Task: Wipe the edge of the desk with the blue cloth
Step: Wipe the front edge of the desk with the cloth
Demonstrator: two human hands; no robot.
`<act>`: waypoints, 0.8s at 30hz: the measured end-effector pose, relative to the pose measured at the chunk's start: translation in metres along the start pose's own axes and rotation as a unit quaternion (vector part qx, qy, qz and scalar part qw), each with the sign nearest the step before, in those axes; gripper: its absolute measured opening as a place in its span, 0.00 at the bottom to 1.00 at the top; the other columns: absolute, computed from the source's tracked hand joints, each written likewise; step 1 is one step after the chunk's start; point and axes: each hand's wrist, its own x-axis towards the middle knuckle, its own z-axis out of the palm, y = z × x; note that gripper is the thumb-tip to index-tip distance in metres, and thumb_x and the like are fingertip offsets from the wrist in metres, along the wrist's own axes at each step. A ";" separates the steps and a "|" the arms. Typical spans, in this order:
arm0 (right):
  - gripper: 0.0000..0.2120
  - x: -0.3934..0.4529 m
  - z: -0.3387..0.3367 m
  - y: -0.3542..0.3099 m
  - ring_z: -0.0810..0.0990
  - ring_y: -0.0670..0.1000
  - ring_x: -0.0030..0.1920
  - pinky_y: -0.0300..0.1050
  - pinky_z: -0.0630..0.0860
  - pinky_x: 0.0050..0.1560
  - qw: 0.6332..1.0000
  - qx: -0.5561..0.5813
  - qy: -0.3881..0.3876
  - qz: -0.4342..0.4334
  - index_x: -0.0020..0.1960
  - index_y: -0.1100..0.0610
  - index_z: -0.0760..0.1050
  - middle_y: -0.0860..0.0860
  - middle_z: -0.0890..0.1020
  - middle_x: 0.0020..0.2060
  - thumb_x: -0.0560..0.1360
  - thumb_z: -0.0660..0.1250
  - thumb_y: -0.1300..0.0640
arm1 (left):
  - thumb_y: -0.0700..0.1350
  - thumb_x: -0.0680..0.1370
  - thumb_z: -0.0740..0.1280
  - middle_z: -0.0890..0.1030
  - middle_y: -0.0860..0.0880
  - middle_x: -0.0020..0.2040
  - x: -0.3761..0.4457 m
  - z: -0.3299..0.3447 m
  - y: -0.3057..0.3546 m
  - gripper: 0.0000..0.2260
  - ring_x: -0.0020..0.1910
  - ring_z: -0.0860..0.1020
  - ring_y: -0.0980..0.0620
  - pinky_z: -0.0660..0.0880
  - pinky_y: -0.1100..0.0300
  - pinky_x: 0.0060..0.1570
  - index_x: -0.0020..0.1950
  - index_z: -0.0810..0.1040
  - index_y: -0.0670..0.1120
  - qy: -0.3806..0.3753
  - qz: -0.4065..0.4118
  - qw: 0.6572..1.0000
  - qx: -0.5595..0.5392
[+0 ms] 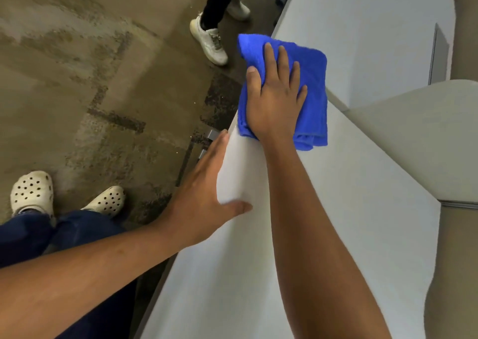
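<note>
The folded blue cloth (314, 80) lies over the left edge of the white desk (349, 209), part of it hanging past the rim. My right hand (274, 95) presses flat on the cloth, fingers spread, thumb at the desk's rim. Nearer to me, my left hand (207, 186) grips the same desk edge: the thumb lies on top and the fingers run along the side. It holds no cloth.
Another person's legs and white sneakers (210, 41) stand on the floor just beyond the cloth. My own feet in white clogs (33, 191) are at lower left on the stained concrete floor. A beige rounded surface (426, 137) rises at right.
</note>
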 end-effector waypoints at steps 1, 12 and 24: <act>0.28 -0.007 -0.001 0.008 0.50 0.56 0.86 0.64 0.46 0.84 1.000 0.003 -0.002 -0.027 0.85 0.43 0.54 0.46 0.55 0.86 0.87 0.50 0.40 | 0.54 0.72 0.80 0.46 0.67 0.83 0.000 0.000 0.001 0.55 0.74 0.47 0.76 0.49 0.78 0.66 0.84 0.42 0.59 0.003 0.000 1.000 -0.001; 0.28 0.004 -0.026 0.078 0.52 0.56 0.85 0.65 0.47 0.83 0.967 0.048 0.016 0.249 0.84 0.51 0.58 0.49 0.59 0.85 0.87 0.47 0.42 | 0.56 0.71 0.80 0.46 0.70 0.79 -0.001 0.001 0.000 0.55 0.76 0.49 0.67 0.55 0.59 0.74 0.84 0.41 0.60 0.009 0.006 1.000 -0.006; 0.28 -0.061 -0.003 0.007 0.48 0.54 0.87 0.60 0.44 0.86 0.999 0.033 -0.017 -0.015 0.86 0.47 0.50 0.46 0.54 0.86 0.88 0.47 0.42 | 0.54 0.71 0.81 0.50 0.60 0.86 0.008 0.004 -0.009 0.56 0.82 0.53 0.64 0.60 0.59 0.79 0.85 0.43 0.57 0.021 0.033 0.999 -0.037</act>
